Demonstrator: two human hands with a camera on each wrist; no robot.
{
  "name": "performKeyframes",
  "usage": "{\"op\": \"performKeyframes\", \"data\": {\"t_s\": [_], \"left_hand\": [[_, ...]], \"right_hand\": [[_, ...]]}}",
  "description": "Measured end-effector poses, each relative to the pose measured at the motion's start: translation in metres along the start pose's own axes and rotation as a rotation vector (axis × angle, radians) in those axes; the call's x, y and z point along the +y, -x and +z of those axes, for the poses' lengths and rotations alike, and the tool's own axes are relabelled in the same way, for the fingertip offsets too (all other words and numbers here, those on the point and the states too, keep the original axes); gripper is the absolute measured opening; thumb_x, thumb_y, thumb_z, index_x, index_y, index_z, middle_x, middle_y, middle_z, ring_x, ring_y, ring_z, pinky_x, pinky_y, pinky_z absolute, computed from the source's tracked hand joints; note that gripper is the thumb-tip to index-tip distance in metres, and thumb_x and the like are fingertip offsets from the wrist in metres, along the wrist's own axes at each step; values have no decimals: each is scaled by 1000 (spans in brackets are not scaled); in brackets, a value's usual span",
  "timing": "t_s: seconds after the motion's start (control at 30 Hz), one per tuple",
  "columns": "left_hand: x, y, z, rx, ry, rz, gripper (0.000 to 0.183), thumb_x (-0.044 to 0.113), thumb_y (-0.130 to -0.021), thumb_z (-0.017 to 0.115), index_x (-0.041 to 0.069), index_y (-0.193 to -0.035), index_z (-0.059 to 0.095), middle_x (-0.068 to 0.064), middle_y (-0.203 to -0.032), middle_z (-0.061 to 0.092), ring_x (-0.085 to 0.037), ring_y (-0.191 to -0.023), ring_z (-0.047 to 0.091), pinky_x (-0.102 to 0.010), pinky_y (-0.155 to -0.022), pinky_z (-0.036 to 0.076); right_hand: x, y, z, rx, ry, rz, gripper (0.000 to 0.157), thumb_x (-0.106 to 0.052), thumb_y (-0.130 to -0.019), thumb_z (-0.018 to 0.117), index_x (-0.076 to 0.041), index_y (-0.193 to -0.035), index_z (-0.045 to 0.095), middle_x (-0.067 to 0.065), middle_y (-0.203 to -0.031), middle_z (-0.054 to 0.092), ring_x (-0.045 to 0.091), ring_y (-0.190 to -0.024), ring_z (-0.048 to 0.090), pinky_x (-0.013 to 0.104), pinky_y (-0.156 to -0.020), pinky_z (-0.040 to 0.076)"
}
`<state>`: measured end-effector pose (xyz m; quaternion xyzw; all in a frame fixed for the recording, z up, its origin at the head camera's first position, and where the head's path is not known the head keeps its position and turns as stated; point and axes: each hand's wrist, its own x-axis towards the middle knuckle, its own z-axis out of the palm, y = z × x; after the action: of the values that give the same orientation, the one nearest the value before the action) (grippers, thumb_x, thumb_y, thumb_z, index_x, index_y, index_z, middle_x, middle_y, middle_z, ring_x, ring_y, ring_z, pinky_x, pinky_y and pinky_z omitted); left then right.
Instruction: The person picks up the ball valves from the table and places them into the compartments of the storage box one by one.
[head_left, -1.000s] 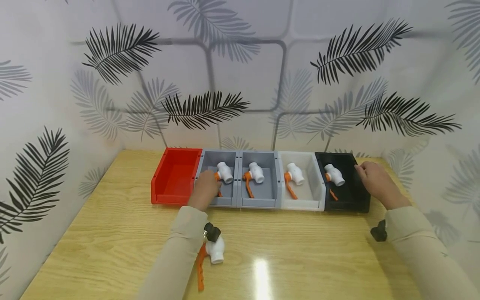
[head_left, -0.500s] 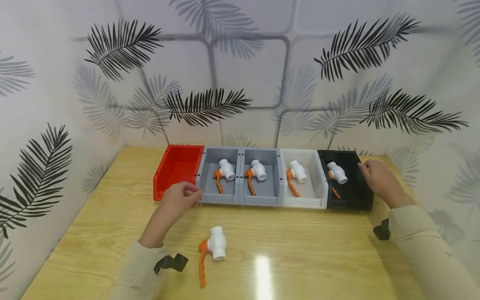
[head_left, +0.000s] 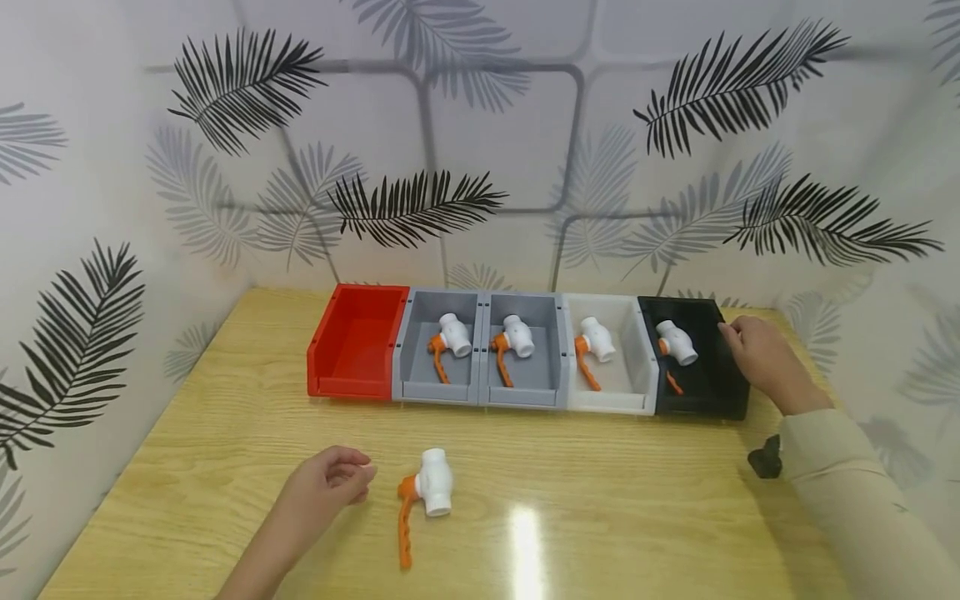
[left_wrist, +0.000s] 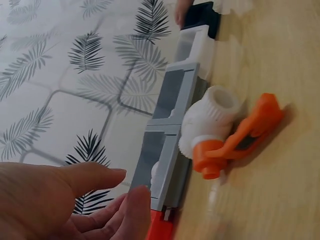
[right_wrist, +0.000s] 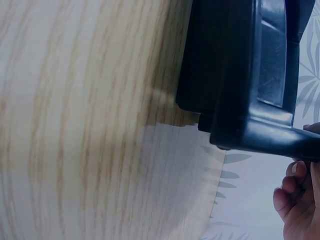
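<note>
A white ball valve (head_left: 436, 482) with an orange lever handle lies on the wooden table, nearest to my left hand (head_left: 324, 492). That hand hovers just left of it, holding nothing, thumb and fingers loosely bent and apart; the left wrist view shows the valve (left_wrist: 210, 120) beyond the fingertips. At the far right, my right hand (head_left: 765, 358) grips the right side wall of the black bin (head_left: 701, 404). In the right wrist view its curled fingers (right_wrist: 282, 202) show outside the bin's wall (right_wrist: 260, 130). Another such valve (head_left: 678, 343) lies inside this black bin.
Left of the black bin, joined in one row, stand a white bin (head_left: 611, 403), two grey bins (head_left: 525, 398) and a red bin (head_left: 352, 387). The white and grey bins each hold a similar valve. A leaf-patterned wall (head_left: 510, 142) rises behind.
My left hand has drawn back from the left grey bin toward me, down to beside the valve on the table. The right hand stays at the black bin.
</note>
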<state>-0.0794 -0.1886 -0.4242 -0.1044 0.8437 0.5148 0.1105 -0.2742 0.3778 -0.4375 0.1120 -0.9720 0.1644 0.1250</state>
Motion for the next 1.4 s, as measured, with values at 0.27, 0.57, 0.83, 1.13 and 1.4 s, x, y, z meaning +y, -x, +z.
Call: {"op": "performKeyframes", "data": {"t_s": [0.27, 0.57, 0.83, 1.13, 1.4], "left_hand": [[-15, 15, 30, -64, -144, -73, 34, 38, -81, 60, 8, -97, 56, 0, -82, 56, -14, -73, 51, -29, -67, 45], [-19, 19, 44, -107, -101, -14, 36, 31, -79, 63, 2, -98, 53, -1, -80, 56, -12, -71, 53, -28, -65, 46], [-23, 15, 50, -95, -141, 23, 30, 26, -79, 64, 2, -95, 53, -1, -80, 56, -12, -72, 53, -27, -64, 46], [-17, 7, 52, -29, -238, 45, 15, 15, -78, 62, 3, -87, 57, 0, -75, 56, -11, -68, 52, -26, -60, 45], [-16, 6, 52, -55, -238, 54, 14, 14, -78, 61, 4, -87, 57, 0, -74, 56, -11, -66, 51, -25, -59, 44]], "right_hand": [[1, -1, 2, 8, 5, 1, 36, -24, -94, 37, 3, -75, 51, 11, -66, 47, 27, -61, 44, 41, -58, 33], [-2, -5, 4, -15, 31, 12, 36, -24, -94, 37, 4, -76, 52, 13, -67, 47, 28, -63, 45, 42, -58, 34], [-3, -4, 2, 8, 18, 6, 35, -23, -94, 38, 3, -75, 52, 13, -67, 47, 28, -62, 45, 42, -58, 33], [-1, -2, 2, 14, 18, 9, 35, -23, -94, 38, 4, -76, 51, 13, -67, 46, 28, -61, 44, 42, -57, 33], [2, 0, 3, -3, 15, 42, 38, -26, -94, 36, 6, -81, 52, 15, -71, 48, 30, -65, 46, 44, -59, 34]]}}
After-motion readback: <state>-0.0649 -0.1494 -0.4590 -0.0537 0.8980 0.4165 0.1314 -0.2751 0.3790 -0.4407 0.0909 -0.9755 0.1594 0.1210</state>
